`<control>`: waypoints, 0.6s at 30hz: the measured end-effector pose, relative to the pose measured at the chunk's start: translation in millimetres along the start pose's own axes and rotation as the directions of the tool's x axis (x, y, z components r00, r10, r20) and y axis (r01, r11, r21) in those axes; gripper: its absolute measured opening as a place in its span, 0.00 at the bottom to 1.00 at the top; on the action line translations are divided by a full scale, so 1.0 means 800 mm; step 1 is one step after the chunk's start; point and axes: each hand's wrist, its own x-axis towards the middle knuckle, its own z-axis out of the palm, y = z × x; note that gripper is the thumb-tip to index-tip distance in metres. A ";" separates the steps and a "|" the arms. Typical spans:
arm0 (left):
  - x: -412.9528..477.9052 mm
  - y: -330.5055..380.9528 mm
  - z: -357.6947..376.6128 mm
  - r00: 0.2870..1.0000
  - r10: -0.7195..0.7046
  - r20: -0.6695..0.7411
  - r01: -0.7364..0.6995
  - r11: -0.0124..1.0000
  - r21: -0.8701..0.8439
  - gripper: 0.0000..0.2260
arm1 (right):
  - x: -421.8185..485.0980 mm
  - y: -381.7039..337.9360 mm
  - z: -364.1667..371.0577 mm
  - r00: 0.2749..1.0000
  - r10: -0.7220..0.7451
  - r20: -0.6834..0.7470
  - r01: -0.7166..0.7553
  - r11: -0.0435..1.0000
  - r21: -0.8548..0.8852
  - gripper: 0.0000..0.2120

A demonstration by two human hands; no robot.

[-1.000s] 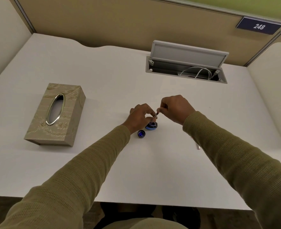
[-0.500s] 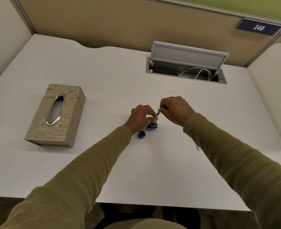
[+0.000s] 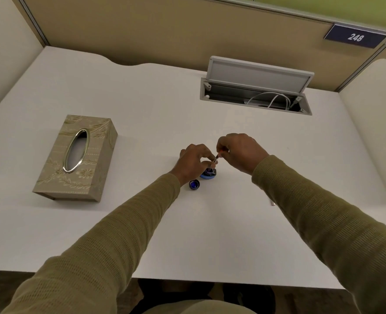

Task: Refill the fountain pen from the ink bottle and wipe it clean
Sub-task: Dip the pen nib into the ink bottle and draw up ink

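While my left hand (image 3: 193,163) pinches the thin pen (image 3: 215,161) low above the ink bottle (image 3: 209,175), my right hand (image 3: 240,152) pinches its top; I judge it light and slippery.

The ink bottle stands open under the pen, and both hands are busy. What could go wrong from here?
Both the left hand and right hand grip the fountain pen, so the small ink bottle seems unheld; a nudge could tip it onto the white table.
The tissue box sits far left with no tissue pulled out; the pen may drip before wiping.
The loose cap lies beside the left wrist and may be knocked away.
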 end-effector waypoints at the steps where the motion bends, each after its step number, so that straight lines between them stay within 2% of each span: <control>1: 0.000 0.000 0.000 1.000 0.001 -0.001 -0.001 1.000 0.006 0.04 | 0.000 0.000 0.000 1.000 -0.005 -0.009 0.005 1.000 -0.005 0.05; 12: 0.001 -0.003 0.002 1.000 -0.001 -0.002 0.001 1.000 0.023 0.03 | 0.001 0.002 0.007 0.998 0.018 -0.052 -0.020 0.999 -0.034 0.13; 18: 0.001 -0.003 0.002 1.000 -0.001 -0.001 0.002 1.000 0.020 0.04 | -0.003 0.000 0.004 0.999 -0.025 -0.043 0.024 0.999 -0.022 0.08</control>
